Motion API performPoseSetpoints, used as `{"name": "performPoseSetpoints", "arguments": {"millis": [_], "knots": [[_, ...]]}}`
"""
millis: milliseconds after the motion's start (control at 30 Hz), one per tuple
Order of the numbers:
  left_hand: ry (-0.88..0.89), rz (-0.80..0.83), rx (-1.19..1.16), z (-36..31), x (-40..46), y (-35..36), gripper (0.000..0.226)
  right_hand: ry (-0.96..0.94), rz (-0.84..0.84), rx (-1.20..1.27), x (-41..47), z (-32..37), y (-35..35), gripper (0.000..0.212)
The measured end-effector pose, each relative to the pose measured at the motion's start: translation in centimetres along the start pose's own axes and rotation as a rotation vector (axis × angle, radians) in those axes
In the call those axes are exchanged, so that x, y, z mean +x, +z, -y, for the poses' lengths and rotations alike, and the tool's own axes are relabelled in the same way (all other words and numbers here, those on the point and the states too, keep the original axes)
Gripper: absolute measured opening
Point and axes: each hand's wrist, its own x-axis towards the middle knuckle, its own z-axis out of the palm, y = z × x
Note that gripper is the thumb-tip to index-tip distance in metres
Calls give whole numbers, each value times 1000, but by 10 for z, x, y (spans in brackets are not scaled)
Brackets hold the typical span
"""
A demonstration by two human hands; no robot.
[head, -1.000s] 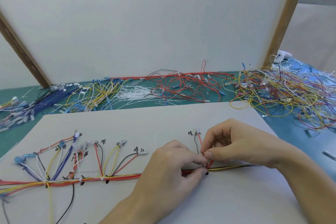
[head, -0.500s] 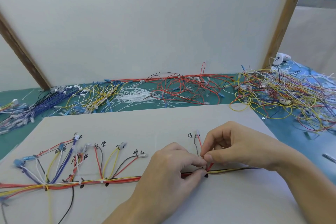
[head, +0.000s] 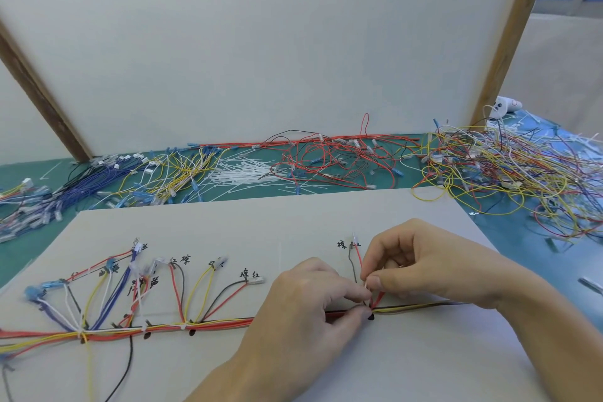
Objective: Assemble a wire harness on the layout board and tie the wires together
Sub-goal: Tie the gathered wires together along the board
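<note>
Head view shows both hands meeting over the wire trunk point(head: 202, 325) on the layout board point(head: 293, 215), and very little has moved across the last second: the left hand point(head: 306, 300) has stayed planted with thumb and forefinger pinched on the bundle at the marked black dot, while the right hand point(head: 421, 266) has crept slightly lower and closer, its thumb and forefinger now clamped on a thin white cable tie point(head: 368, 287) tail that stands up just above the trunk. I judge this to mean the tie is being threaded or drawn snug at this junction rather than finished, since the tail is uncut and both hands remain committed to the spot. Several tie points further left along the trunk already look cinched, so the work appears to be progressing rightward, with this branch among the last. The trunk's long axis runs left to right across the near part of the board, from the left edge under the left hand and out beyond the right wrist. The red and brown branch point(head: 355, 263) rises from the junction away from the person, towards its handwritten label, its connector end pointing at the back panel. Loose wires and spare ties lie heaped on the green mat point(head: 385, 184) behind.
</note>
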Motion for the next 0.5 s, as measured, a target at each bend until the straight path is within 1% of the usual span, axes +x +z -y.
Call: {"name": "performPoseSetpoints", "arguments": {"millis": [133,500], "knots": [[7,1,7,1,0,1,19,-7,10,-11,0,0,-1,9],[-5,-15,-3,2,-1,3,20,-1,1,-32,0,1,0,14]]}}
